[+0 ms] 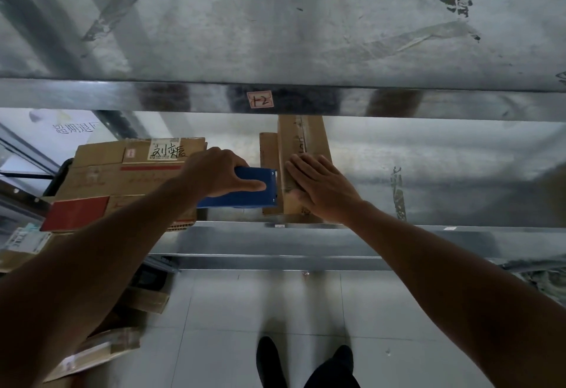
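My left hand [214, 170] grips the blue box [245, 196], thumb along its near face and fingers curled over the top. The box sits in the middle of the frame, just over the front edge of the metal shelf [398, 234]. I cannot tell whether its base rests on the shelf yet. My right hand [321, 188] lies flat, fingers straight, against the brown parcel [303, 136] standing just right of the box, and steadies it.

I judge the placing to be nearly done. The box is lined up in its slot and touches or almost touches the thin carton [268, 148] beside the parcel. What is left is to push it back, let go and draw both hands out.

The room is tight on the left, where the stacked cartons [122, 167] crowd close to my wrist. Overhead, the upper shelf rail [428, 102] with its numbered tag [259, 99] limits any lifting. Right of the parcel the shelf runs open toward the frame's right edge, and there is depth behind the box too.
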### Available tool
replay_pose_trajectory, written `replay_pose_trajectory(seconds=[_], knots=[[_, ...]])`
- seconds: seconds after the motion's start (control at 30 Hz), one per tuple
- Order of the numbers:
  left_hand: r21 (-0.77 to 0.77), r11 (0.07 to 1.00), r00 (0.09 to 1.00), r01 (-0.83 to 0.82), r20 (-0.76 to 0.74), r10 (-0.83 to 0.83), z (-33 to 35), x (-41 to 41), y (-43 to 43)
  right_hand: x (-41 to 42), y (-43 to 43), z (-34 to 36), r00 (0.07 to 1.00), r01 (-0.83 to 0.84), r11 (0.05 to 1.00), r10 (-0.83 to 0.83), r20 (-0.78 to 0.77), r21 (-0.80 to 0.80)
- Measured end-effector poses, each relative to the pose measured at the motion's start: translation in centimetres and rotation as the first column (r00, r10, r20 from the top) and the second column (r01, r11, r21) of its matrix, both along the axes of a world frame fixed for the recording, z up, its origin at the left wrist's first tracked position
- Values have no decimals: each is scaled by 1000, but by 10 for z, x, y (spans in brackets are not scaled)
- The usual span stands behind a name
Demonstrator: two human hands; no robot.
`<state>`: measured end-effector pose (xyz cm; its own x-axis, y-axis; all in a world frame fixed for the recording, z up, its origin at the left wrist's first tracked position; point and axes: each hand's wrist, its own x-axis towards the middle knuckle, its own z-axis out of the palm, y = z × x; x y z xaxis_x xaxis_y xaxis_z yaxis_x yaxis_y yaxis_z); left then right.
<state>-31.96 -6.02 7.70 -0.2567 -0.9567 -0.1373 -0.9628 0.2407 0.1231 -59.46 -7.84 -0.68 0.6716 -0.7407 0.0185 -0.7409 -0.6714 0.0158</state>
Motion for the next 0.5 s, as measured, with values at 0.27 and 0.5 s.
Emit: replay_pose_trajectory(seconds=[0.27,0.5], knots=[[-42,998,996,-47,77,50,-10,-16,-5,1,2,2,1000,24,1000,-25,-6,-6],[-172,985,958,28,286,23,8,-38,-11,4,1,6,999,37,999,-37,-15,30]])
